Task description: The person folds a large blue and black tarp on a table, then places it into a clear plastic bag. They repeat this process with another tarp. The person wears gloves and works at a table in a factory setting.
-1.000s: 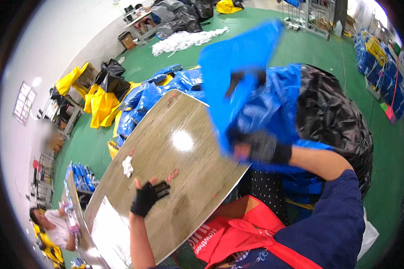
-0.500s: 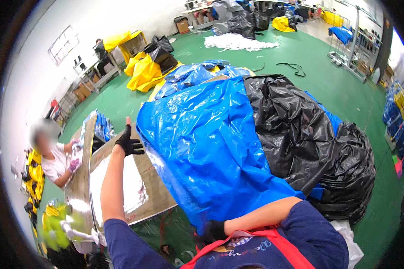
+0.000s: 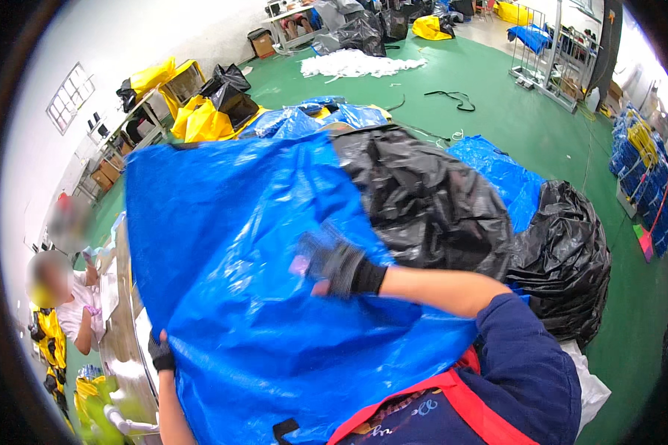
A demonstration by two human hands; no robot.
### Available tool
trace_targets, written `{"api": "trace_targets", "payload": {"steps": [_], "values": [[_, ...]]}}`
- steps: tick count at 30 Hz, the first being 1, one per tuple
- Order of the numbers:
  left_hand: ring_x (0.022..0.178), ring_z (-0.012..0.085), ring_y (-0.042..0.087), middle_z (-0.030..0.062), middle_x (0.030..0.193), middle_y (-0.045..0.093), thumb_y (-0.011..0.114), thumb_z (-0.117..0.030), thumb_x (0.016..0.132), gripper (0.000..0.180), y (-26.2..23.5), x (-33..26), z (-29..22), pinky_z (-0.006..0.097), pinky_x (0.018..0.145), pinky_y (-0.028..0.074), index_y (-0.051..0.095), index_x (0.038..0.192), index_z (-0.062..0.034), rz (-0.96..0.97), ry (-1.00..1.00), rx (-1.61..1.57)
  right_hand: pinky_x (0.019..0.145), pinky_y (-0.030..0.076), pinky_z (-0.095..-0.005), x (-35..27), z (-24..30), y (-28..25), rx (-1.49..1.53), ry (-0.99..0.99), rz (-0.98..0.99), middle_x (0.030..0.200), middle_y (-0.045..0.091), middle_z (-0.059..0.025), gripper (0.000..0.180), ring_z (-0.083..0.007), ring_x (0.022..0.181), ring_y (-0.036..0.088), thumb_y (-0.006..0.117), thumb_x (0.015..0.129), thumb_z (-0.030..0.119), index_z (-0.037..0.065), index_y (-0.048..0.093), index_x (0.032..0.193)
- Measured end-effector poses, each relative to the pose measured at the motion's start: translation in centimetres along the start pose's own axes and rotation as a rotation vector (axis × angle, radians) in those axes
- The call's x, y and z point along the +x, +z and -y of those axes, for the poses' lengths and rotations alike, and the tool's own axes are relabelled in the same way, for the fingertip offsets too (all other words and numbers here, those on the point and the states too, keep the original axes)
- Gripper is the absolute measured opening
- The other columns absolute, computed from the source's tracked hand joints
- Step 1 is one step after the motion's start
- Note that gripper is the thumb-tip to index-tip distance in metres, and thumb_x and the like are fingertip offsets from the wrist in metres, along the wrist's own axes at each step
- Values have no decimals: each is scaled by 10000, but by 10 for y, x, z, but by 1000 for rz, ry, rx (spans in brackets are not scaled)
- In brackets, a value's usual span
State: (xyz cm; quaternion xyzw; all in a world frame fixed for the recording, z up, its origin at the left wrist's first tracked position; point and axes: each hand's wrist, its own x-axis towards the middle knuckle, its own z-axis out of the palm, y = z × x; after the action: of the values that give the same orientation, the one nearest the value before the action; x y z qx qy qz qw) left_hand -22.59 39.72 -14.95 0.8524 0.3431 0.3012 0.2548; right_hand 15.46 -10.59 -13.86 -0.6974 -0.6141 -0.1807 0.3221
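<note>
A big blue plastic sheet, joined on its far right to black plastic, spreads before me over the table and hangs down toward my body. At the sheet's lower left edge my left hand, in a black fingerless-tipped glove, is closed on the material, thumb on top. Over the middle of the sheet is my right hand, gloved in black and blurred by motion. Its fingers look stretched and apart, with nothing held; whether it touches the sheet I cannot tell. A black tab shows on the sheet near my apron.
More blue plastic and a bunched black heap lie at right. A co-worker works at a table on the left. Yellow sheets and a white pile are farther back. A wheeled metal rack stands far right.
The blue sheet has been spread farther left, covering most of the tabletop. My left hand came down and took its edge. My right hand moved up from my waist onto the middle.
</note>
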Motion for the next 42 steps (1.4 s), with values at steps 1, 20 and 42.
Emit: {"api": "trace_targets", "payload": {"steps": [1, 20, 42], "values": [[977, 263, 605, 148, 1062, 647, 596, -413, 864, 501, -14, 3, 31, 379, 886, 458, 592, 1163, -11, -34, -40, 56, 947, 406, -466, -18, -66, -6, -306, 68, -26, 1333, 477, -159, 564, -370, 1132, 512, 595, 751, 488, 149, 563, 1201], [1387, 394, 188, 187, 1491, 249, 449, -589, 875, 656, 271, 18, -304, 556, 1112, 98, 352, 1421, -239, 885, 735, 308, 821, 482, -395, -54, -367, -103, -360, 1043, 790, 1058, 627, -249, 828, -335, 986, 626, 518, 704, 736, -15, 655, 1024], [1395, 388, 158, 226, 1467, 268, 548, -679, 733, 847, 314, 6, -295, 556, 1124, 45, 439, 1369, -130, 616, 722, 415, 827, 476, -428, 75, -318, -87, -324, 982, 428, 1013, 641, -228, 659, -368, 942, 623, 579, 745, 613, 24, 611, 1039]]}}
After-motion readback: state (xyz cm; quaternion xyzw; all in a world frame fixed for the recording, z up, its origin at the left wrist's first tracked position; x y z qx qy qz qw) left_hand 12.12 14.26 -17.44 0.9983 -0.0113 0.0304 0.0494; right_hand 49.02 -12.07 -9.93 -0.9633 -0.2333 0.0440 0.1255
